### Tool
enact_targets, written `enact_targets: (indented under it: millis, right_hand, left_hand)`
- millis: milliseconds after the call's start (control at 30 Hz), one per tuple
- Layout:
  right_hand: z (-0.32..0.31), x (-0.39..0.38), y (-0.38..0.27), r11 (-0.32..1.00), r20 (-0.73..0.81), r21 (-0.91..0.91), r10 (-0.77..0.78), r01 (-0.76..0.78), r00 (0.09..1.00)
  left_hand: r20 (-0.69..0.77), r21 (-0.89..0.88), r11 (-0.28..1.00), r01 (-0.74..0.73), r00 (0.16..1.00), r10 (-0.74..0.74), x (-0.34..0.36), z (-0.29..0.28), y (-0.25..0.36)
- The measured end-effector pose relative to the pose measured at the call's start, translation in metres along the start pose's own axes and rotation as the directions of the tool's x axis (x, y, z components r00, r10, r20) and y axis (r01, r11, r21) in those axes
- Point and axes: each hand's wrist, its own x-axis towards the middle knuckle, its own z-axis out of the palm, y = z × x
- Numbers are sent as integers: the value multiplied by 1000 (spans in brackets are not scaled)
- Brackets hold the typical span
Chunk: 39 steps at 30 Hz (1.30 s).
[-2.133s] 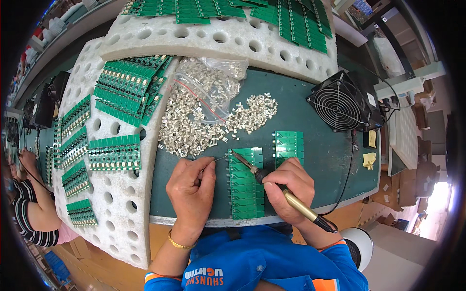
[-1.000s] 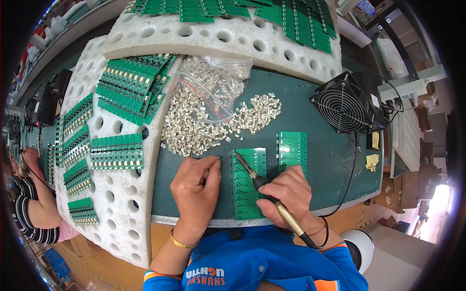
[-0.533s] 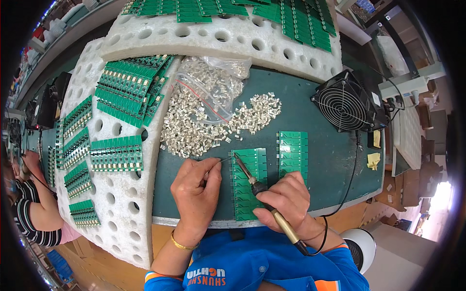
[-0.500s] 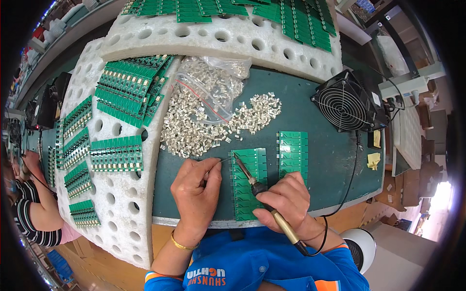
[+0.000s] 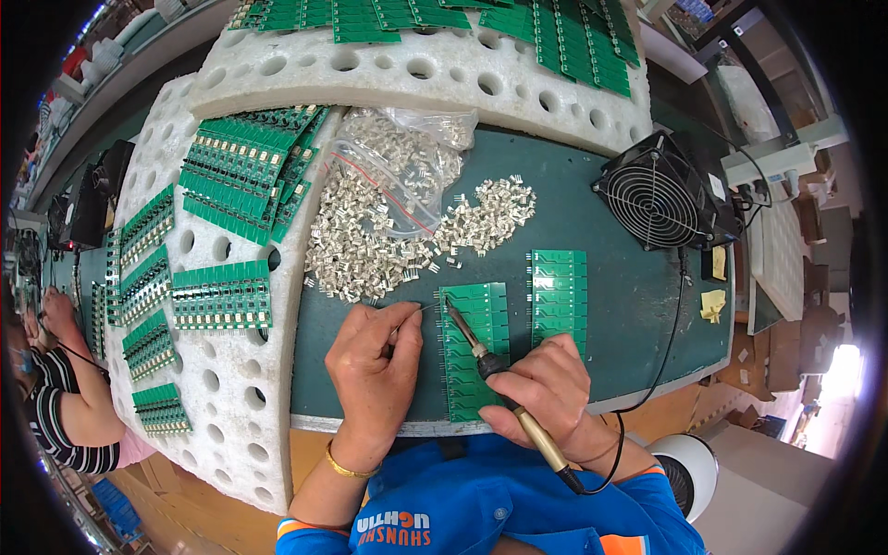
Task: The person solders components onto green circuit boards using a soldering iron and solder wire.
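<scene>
My right hand point(image 5: 546, 384) grips a soldering iron point(image 5: 493, 364) by its dark and gold handle. The iron's tip rests at the upper left corner of a green circuit board point(image 5: 462, 384), which lies in front of me with pins along its left edge. Just left of that board, my left hand point(image 5: 377, 347) is closed in a pinch. A thin solder wire point(image 5: 430, 305) runs from its fingertips toward the iron's tip. A second green board point(image 5: 560, 291) lies to the right, partly behind my right hand. Whether the tip touches a pin is too small to tell.
Small metallic connectors point(image 5: 370, 250) lie piled around a clear bag point(image 5: 407, 157). White foam slabs point(image 5: 231, 370) hold several boards on the left, more at the back. A black fan point(image 5: 652, 194) stands at right near the iron's cord point(image 5: 661, 370). Another person's arm point(image 5: 88, 398) shows far left.
The iron's handle has tilted slightly, its rear end dropping a little toward me. My left hand and both boards look almost unmoved.
</scene>
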Motion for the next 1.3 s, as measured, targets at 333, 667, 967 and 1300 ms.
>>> enact_targets:
  millis: [333, 667, 967, 1300]
  right_hand:
    - [-1, -2, -1, 1000, 12, -16, 5, -5, 1000]
    - [-5, -6, 1, 1000, -33, -5, 12, -12, 999]
    - [-4, -7, 0, 999, -33, 34, 17, -16, 999]
    - [-2, -5, 1, 999, -36, 37, 20, -18, 999]
  left_hand:
    - [5, -3, 1000, 6, 1000, -6, 1, -1, 2]
    - [23, -15, 998, 62, 998, -61, -2, -3, 3]
    - [41, -48, 996, 70, 997, -68, -4, -4, 3]
    - [37, -14, 999, 51, 998, -51, -3, -4, 2]
